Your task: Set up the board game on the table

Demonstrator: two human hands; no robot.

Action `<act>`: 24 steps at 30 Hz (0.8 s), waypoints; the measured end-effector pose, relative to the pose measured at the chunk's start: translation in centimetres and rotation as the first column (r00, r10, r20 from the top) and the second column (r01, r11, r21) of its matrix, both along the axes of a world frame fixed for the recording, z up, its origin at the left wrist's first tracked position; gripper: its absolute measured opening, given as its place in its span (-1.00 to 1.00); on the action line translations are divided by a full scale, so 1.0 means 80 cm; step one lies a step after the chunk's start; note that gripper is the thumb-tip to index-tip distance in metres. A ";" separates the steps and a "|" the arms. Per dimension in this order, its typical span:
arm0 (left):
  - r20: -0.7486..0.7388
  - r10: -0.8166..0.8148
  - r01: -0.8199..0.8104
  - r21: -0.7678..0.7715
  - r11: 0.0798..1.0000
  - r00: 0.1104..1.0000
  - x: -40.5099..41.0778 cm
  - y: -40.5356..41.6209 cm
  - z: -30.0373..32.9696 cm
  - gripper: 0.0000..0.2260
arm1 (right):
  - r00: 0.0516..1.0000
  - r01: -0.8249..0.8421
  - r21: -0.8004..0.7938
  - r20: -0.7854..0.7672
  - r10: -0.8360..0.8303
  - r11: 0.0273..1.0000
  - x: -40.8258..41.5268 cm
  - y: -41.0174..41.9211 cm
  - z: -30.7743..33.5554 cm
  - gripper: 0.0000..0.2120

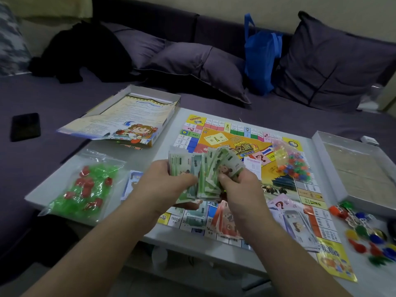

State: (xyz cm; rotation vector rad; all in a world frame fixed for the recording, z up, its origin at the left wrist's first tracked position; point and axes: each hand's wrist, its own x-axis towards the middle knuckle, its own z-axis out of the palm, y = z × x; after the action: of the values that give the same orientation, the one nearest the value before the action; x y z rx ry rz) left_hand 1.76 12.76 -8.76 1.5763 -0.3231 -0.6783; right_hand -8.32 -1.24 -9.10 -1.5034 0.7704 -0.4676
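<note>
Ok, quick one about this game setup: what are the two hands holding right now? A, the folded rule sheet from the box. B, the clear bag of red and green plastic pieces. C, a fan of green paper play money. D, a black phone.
C: both the left hand and the right hand grip a fan of green play money above the game board.

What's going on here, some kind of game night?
A person is setting up a board game. Both hands, left hand and right hand, hold a fanned stack of green play money above the open board on the white table. Other notes lie on the board, and a bag of green and red pieces lies to the left.
</note>
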 end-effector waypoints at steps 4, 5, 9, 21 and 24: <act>0.006 -0.019 0.019 -0.025 1.000 1.000 -0.009 -0.004 0.003 -0.80 | 1.000 -0.010 -0.173 -0.012 0.008 0.985 -0.004 0.004 -0.003 -0.81; 0.011 -0.013 0.013 -0.032 0.999 1.000 -0.011 -0.005 0.004 -0.81 | 1.000 -0.016 -0.173 -0.001 0.016 0.985 -0.005 0.004 -0.003 -0.82; 0.067 0.024 -0.021 -0.039 0.999 0.997 -0.017 -0.006 0.005 -0.86 | 0.995 -0.089 -0.095 0.034 0.092 0.991 -0.011 -0.002 0.004 -0.85; -0.190 -0.114 0.070 -0.225 0.972 0.975 -0.024 -0.008 0.015 -0.69 | 0.984 -0.149 0.385 0.148 0.098 0.911 -0.019 -0.025 0.006 -0.75; -0.216 -0.142 0.086 -0.248 0.965 0.966 -0.025 -0.008 0.016 -0.70 | 0.978 -0.169 0.452 0.186 0.093 0.876 -0.020 -0.026 0.004 -0.74</act>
State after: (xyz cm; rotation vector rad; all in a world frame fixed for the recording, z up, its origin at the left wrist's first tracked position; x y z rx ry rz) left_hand -0.23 12.14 -7.50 1.2440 -0.3101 -0.8729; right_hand -9.91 -3.35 -8.76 -1.0436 0.5958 -0.2682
